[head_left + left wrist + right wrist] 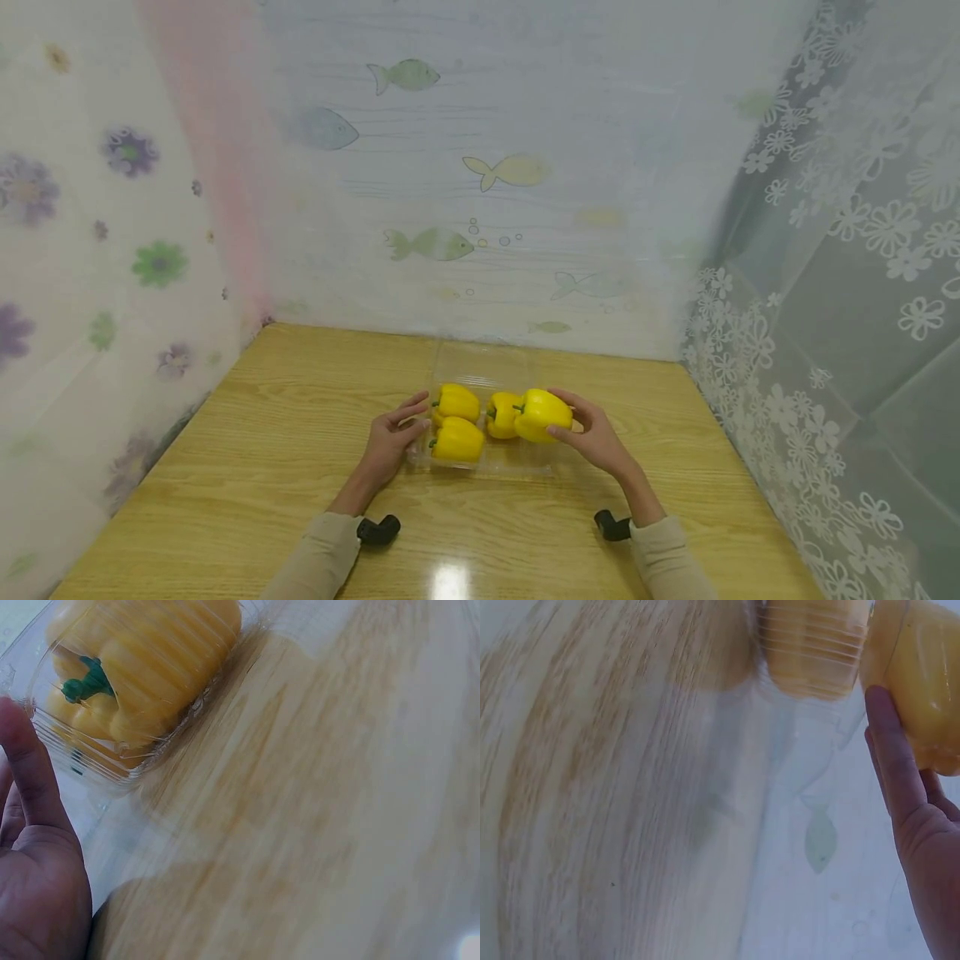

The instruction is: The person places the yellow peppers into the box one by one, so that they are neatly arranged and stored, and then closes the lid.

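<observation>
My right hand (pixel 597 437) grips a yellow bell pepper (pixel 542 417) from its right side, thumb in front and fingers behind. It is raised at the right part of a clear plastic clamshell container (pixel 517 460), overlapping another yellow bell pepper (pixel 501 415) inside in the head view. Two more, a rear bell pepper (pixel 459 402) and a front bell pepper (pixel 457 440), lie in the left part, their green stems pointing left. My left hand (pixel 388 446) is at the container's left side, fingers extended; in the left wrist view a fingertip (pixel 13 720) is right at the ribbed plastic wall (pixel 90 754).
The container's clear lid (pixel 483 362) stands open at the back, near the fish-patterned curtain (pixel 480 167). Flowered curtains flank the wooden table (pixel 300 400) on both sides. A black wrist device (pixel 378 530) is at the left cuff, another black device (pixel 612 526) at the right.
</observation>
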`<state>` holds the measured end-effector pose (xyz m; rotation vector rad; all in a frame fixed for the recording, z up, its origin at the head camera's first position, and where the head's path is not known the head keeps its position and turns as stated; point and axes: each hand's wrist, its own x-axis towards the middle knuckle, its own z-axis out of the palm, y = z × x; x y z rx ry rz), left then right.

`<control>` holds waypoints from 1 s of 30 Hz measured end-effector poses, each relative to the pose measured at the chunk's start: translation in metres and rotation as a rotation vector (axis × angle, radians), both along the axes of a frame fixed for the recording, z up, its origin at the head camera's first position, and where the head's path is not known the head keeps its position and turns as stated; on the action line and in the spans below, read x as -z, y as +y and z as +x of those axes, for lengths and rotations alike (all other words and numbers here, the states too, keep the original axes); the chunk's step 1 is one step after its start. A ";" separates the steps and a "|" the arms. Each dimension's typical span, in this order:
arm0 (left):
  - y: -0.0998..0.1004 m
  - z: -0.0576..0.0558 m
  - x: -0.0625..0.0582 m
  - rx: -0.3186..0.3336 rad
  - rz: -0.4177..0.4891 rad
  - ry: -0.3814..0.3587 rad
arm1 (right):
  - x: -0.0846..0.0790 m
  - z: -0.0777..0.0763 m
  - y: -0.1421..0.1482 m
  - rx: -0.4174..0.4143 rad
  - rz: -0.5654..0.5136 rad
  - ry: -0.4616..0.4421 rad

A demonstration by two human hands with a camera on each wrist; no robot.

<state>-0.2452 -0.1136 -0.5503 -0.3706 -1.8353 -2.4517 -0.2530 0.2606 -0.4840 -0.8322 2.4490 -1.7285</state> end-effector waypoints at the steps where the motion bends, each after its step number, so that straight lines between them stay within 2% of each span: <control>1: 0.000 0.000 0.000 0.002 -0.001 0.000 | -0.001 0.001 0.000 0.003 -0.005 0.003; 7: 0.000 0.000 0.001 -0.002 -0.007 0.008 | -0.006 0.004 -0.002 0.004 -0.041 0.007; 19: 0.000 0.000 0.001 0.016 0.016 0.022 | -0.007 0.008 -0.018 -0.073 -0.064 -0.012; 27: -0.001 -0.002 0.003 0.018 0.010 0.026 | -0.006 0.009 -0.031 -0.083 0.037 -0.057; 30: -0.001 -0.001 0.003 0.013 0.000 0.023 | -0.007 0.009 -0.034 -0.074 0.084 -0.041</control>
